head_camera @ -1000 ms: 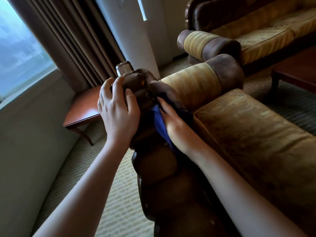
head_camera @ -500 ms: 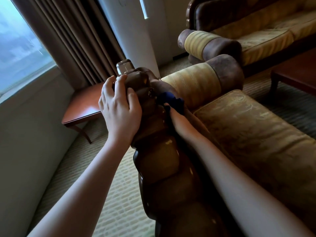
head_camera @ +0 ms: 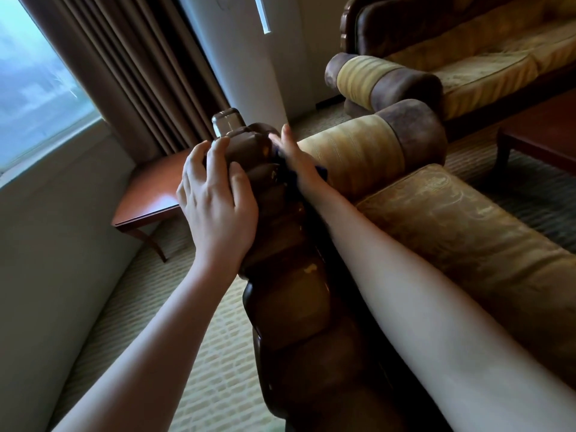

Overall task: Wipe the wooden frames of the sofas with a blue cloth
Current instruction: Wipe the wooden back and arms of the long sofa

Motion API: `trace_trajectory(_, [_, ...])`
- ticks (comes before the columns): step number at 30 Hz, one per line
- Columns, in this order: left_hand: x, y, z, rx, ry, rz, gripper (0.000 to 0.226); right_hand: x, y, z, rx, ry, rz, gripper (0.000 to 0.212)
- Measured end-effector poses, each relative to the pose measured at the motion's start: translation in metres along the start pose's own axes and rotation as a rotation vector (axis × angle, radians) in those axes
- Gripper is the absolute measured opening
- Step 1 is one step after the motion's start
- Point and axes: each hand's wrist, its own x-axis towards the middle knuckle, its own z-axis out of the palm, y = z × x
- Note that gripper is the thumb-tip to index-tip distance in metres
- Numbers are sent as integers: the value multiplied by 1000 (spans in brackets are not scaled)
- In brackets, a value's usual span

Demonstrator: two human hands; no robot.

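The dark carved wooden frame [head_camera: 293, 304] of the near sofa runs up the middle of the view, along the top of its back. My left hand [head_camera: 215, 204] lies on the frame's outer side near its far end, fingers curled over the wood. My right hand [head_camera: 299, 165] presses the blue cloth [head_camera: 321, 173] against the frame's inner side at the far end. Only a small dark-blue edge of the cloth shows beneath the hand. A second sofa's wooden frame [head_camera: 347, 23] stands at the back right.
A gold and brown bolster armrest [head_camera: 374, 148] and seat cushion [head_camera: 467, 229] lie right of the frame. A reddish side table [head_camera: 149, 191] stands in the corner by the curtains [head_camera: 131, 67] and window. A dark coffee table [head_camera: 542, 132] is at the right edge.
My right hand has slid the blue cloth up along the frame's inner side toward its far end, covering more of the cloth. My left hand stayed on the frame.
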Motion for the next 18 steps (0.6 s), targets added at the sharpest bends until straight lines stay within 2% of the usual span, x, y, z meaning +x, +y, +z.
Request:
trace_trajectory(3, [-1,0,-1,-14,-3,3,59,0,32,-5,110,-70,107,47])
trace_trajectory(5, [-2,1,0,-18,-7,-6,58,-15,51,-14,156,-111,112,39])
trace_trajectory(8, [-2,0,0,-16,-6,-10,59,-52,53,-21,142,-123,85,37])
trace_trajectory(13, [-3,1,0,-17,-9,-16,60,-92,35,-17,248,-181,-133,32])
trace_trajectory(16, [-3,1,0,-23,-8,-21,59,-79,18,-11,224,-104,-185,36])
trace_trajectory(18, [-3,2,1,-27,1,-28,59,-56,5,-7,105,-32,-195,39])
